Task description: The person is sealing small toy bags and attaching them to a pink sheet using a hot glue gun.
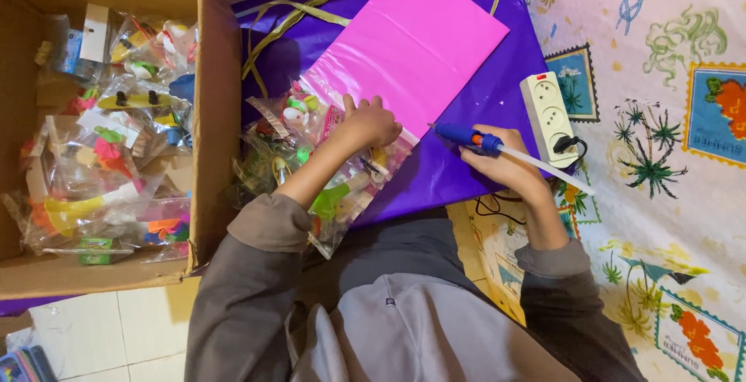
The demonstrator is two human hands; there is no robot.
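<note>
Clear plastic toy packets (109, 156), stuffed with bright little trinkets, fill the open brown cardboard box (208, 118) over on the far left, which sits on pale floor tiles (101, 335). Just right of the box wall, gold ribbon strips (287, 20) trail across a glossy purple sheet (482, 94) spread flat. Next along, another clear packet of small colourful toys (326, 172) lies on that purple sheet, its top edge tucked against a bright pink rectangular paper sheet (412, 40). The left hand (371, 122) presses down right on that junction, fingers curled and knuckles up, pinning the packet against the pink paper; grey sleeve (264, 226) pushed back at the wrist. Moving right, the right hand (505, 166) has its grip clenched around a blue hot-glue gun (466, 136), nozzle pointing left toward the pink sheet's lower corner, a translucent white glue stick (544, 170) jutting out behind it to the right. Just beyond the hand sits a white power strip (546, 114) with a black plug (566, 146) in its near socket, resting at the purple sheet's edge. Farthest right, a white patterned mat with palms and stamp-like pictures (668, 156) covers the floor.
</note>
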